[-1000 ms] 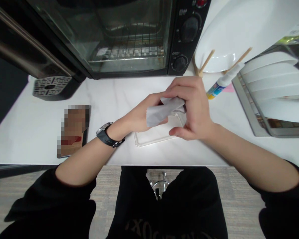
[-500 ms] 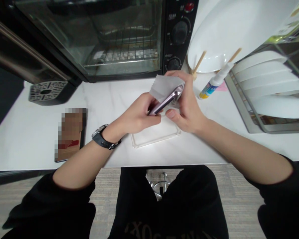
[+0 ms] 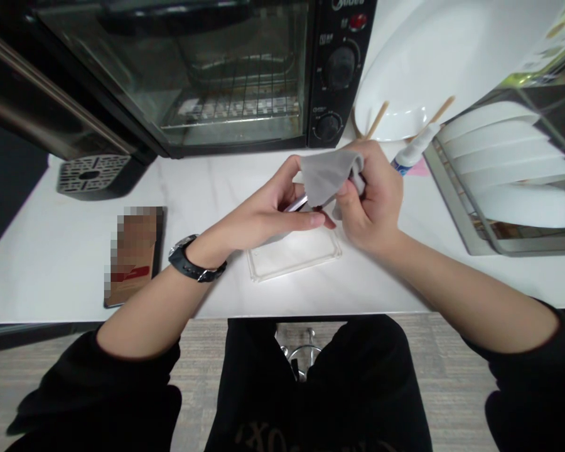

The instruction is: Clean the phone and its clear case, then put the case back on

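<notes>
My left hand, with a watch at the wrist, is closed around a phone. Only a narrow strip of the phone's edge shows; the rest is behind my fingers and a grey cloth. That cloth is pinched in my right hand and drapes over the phone's far end. Below both hands a clear phone case lies flat on the white counter. Just beyond my right hand stands a white spray bottle with a blue label, its lower part hidden by the hand.
A black toaster oven stands at the back. On the left are a slotted drip tray and another phone, partly blurred out. At right are a large white dish, wooden sticks and a metal rack of white bowls.
My right hand has turned and gathered the cloth into a tighter grip, shifting slightly right. The cloth now covers more of the phone, which shows less than before.
</notes>
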The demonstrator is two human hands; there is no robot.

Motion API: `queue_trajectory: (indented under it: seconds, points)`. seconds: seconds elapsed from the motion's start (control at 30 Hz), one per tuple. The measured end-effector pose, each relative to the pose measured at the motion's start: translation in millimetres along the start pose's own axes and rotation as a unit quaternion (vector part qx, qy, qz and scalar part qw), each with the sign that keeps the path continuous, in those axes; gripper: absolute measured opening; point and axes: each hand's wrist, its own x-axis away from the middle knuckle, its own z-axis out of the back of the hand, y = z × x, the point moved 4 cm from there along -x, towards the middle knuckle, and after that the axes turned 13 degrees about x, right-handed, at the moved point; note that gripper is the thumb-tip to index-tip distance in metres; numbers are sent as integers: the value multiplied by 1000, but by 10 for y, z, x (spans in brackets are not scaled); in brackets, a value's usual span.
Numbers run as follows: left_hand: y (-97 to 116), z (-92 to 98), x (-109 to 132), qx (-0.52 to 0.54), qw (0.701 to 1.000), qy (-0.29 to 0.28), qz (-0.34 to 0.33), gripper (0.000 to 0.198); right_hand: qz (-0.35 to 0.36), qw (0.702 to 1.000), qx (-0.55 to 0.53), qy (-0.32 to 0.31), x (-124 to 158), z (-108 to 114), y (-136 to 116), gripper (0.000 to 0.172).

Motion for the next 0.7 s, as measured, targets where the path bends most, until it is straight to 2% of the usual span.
queue_trajectory:
  seconds: [0.13,0.2,0.27,0.33,0.4,0.53,0.63,0.7]
  points:
    - [55,-24,0,-6,998,-16,56,43,-93,996,-4,-6,5,-24,46,46]
    - [-18,-20,7,0,996,-20,88,52,-129,991,9,-19,11,-48,87,51]
    - [-137,-5,0,20,995,3,98,62,-137,990,21,-27,4,-57,118,53]
    - [-268,-1,-33,49,993,42,98,74,-105,992,40,-51,-21,-69,122,55]
    - [-362,-7,-88,94,988,92,85,83,-46,991,71,-105,-50,-104,102,62]
    - [-386,-33,-195,147,975,166,37,77,58,964,128,-226,-54,-226,38,81]
    - [-340,-10,-215,187,962,199,18,71,99,945,138,-279,-6,-307,-36,98]
    - [-320,34,-192,223,951,215,28,69,135,936,131,-299,50,-350,-109,108]
